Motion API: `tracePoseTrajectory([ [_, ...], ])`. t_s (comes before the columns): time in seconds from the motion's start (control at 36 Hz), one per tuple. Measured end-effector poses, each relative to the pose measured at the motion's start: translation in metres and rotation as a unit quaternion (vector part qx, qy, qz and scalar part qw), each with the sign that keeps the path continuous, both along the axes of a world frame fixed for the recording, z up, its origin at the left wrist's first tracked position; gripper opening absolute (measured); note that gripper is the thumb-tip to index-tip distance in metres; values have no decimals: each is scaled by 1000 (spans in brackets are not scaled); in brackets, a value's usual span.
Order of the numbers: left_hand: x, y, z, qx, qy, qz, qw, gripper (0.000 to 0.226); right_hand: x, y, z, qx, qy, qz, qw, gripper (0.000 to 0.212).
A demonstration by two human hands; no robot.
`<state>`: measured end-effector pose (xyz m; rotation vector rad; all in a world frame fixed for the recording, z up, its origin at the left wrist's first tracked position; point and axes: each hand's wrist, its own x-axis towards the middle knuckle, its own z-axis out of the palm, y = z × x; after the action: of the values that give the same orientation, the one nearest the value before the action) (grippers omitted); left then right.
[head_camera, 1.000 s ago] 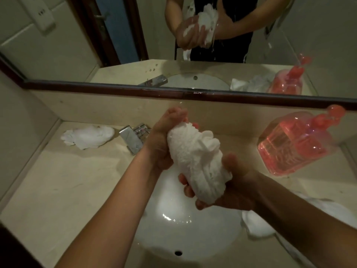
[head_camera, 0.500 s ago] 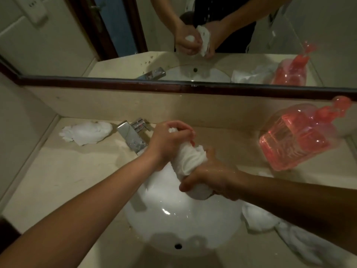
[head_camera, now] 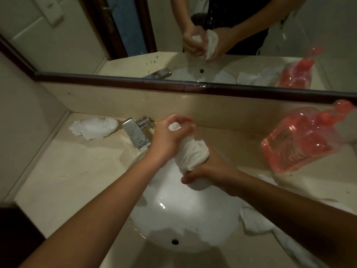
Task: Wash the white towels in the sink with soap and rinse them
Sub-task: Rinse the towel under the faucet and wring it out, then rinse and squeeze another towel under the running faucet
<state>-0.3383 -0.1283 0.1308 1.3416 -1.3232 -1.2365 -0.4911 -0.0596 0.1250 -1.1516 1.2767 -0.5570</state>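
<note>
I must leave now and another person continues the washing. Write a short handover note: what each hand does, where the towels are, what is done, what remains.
Left hand and right hand both grip one twisted white towel over the sink, wringing it.
A crumpled towel lies on the counter left of the faucet; more towels lie right of the sink.
The pink soap bottle stands at right.
No water runs.
Left: finish wringing; which other towels are washed, I cannot tell.

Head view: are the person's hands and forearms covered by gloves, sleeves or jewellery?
No. The left hand and right hand are bare and gloveless, looking wet. Both forearms are uncovered up to the frame edge; no watch, ring or bracelet is visible.
</note>
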Motion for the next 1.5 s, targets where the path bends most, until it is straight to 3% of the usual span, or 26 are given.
tracePoseTrajectory([
  [0.08, -4, 6, 8, 9, -17, 39, 999, 32, -9, 0, 5, -33, -22, 13, 999, 69],
  [0.19, -11, 17, 13, 147, 110, 92, 979, 79, -18, -6, 11, -45, -37, 9, 998, 64],
  [0.25, -11, 25, 14, 184, 156, 77, 967, 87, -21, -7, 18, -60, -35, 32, 997, 60],
  [0.39, 6, 38, 15, 207, 211, 159, 942, 63, -13, -13, 32, -70, -50, 31, 996, 43],
  [0.5, 34, 45, 17, 201, 250, 208, 924, 67, 21, -21, 36, -66, -61, 8, 996, 93],
  [0.53, 42, 47, 17, 196, 250, 215, 924, 66, 32, -23, 38, -66, -61, 11, 996, 92],
  [0.69, 118, 42, 13, 179, 228, 310, 905, 52, 111, -44, 36, -47, -58, 43, 996, 39],
  [0.83, 196, 21, -9, 186, 210, 367, 887, 44, 191, -69, 25, -35, -40, 53, 997, 19],
  [0.97, 270, -10, -41, 203, 191, 403, 872, 48, 273, -102, -5, -3, -17, 38, 999, 32],
  [1.08, 313, -34, -60, 258, 175, 366, 877, 60, 317, -131, -40, 54, 5, 18, 998, 30],
  [1.19, 345, -55, -90, 294, 192, 322, 879, 70, 339, -153, -77, 76, 1, -67, 995, 36],
  [1.33, 353, -62, -122, 293, 148, 355, 875, 53, 343, -157, -96, 70, 23, -61, 995, 30],
  [1.5, 340, -54, -122, 191, 19, 415, 889, 30, 339, -151, -92, 88, 8, -87, 992, 30],
])
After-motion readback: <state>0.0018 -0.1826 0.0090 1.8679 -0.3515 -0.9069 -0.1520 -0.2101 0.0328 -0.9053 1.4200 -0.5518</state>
